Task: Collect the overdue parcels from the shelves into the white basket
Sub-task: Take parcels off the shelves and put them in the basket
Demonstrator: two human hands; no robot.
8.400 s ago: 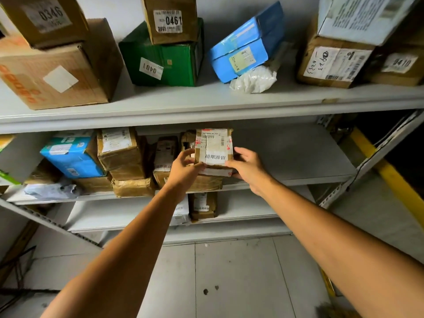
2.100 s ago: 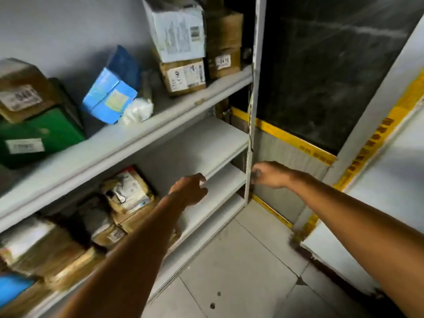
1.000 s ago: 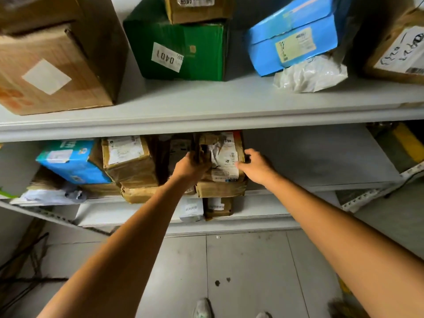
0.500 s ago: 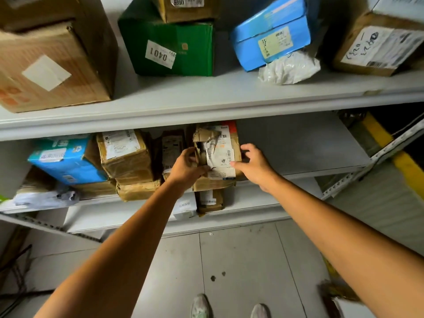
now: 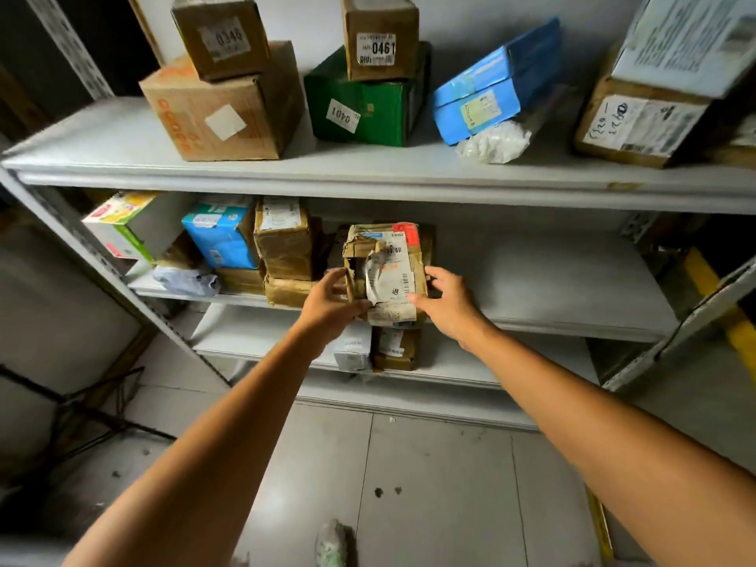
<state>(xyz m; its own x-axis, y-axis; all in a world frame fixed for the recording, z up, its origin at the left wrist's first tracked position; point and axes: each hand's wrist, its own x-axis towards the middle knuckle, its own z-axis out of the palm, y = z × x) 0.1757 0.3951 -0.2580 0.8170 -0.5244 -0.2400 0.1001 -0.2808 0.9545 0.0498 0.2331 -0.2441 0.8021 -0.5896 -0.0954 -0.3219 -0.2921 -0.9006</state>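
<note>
Gripping a battered parcel (image 5: pixel 386 272) from both sides, the person reaches to the front edge of the middle shelf (image 5: pixel 552 288), where the parcel stands upright on another brown box. The left hand (image 5: pixel 331 304) has thumb and fingers curled round the parcel's torn left edge. The right hand (image 5: pixel 446 304) cups the right side, fingers bent against the cardboard and thumb pressing the lower front. The parcel's white shipping label is ripped and peeling; it shows barcodes and one bold character, 退, while the smaller print is too fine to read. A red patch sits at the parcel's upper right corner.

On the top shelf (image 5: pixel 368 173), a small brown box (image 5: pixel 221 36) labelled 0346 rests on a large carton (image 5: pixel 225 108) with orange lettering down one edge and a blank white sticker. Beside it, another small box (image 5: pixel 378 34) marked 0461 sits on a green box (image 5: pixel 364 104) whose sticker reads 0401 upside down. A blue box (image 5: pixel 491 88) with a pale label leans tilted over a white plastic bag (image 5: pixel 493 141). Further right, a brown box (image 5: pixel 642 124) carries handwriting that cannot be made out.

Left of the held parcel stand a taped brown box (image 5: pixel 282 239) and a blue carton (image 5: pixel 219 235), both with unreadable labels. On the shelf below, a white box (image 5: pixel 354 345) and a small brown parcel (image 5: pixel 394 347) sit side by side.
</note>
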